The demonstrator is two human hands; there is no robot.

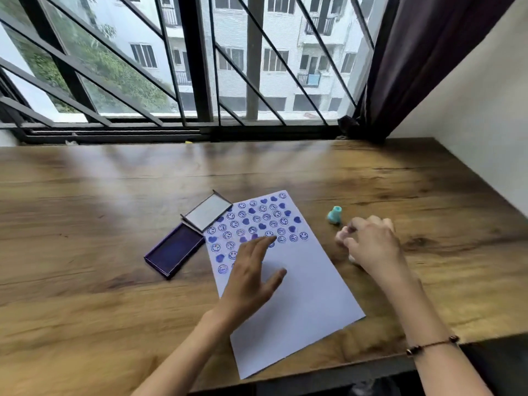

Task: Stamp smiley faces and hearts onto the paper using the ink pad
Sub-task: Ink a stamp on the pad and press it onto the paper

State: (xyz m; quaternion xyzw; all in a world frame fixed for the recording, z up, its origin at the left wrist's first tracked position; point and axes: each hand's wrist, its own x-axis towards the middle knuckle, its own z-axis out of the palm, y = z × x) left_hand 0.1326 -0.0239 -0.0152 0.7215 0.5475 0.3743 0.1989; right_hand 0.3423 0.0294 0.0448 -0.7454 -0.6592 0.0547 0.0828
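Observation:
A white paper (pixel 303 287) lies tilted on the wooden table, its upper half covered with several blue smiley faces and hearts. My left hand (pixel 251 272) rests flat on the paper with fingers spread, over the lower prints. My right hand (pixel 368 244) is to the right of the paper, fingers curled around a small pale pink stamp (pixel 341 235) that is blurred. A teal stamp (pixel 334 215) stands on the table just beyond that hand. The open ink pad (pixel 174 252), dark blue in a purple case with its lid (pixel 207 214) tilted back, lies left of the paper.
The wooden table (pixel 85 224) runs to a window with black bars at the back. A dark curtain (pixel 423 67) hangs at the back right beside a white wall. The table's front edge is near my forearms.

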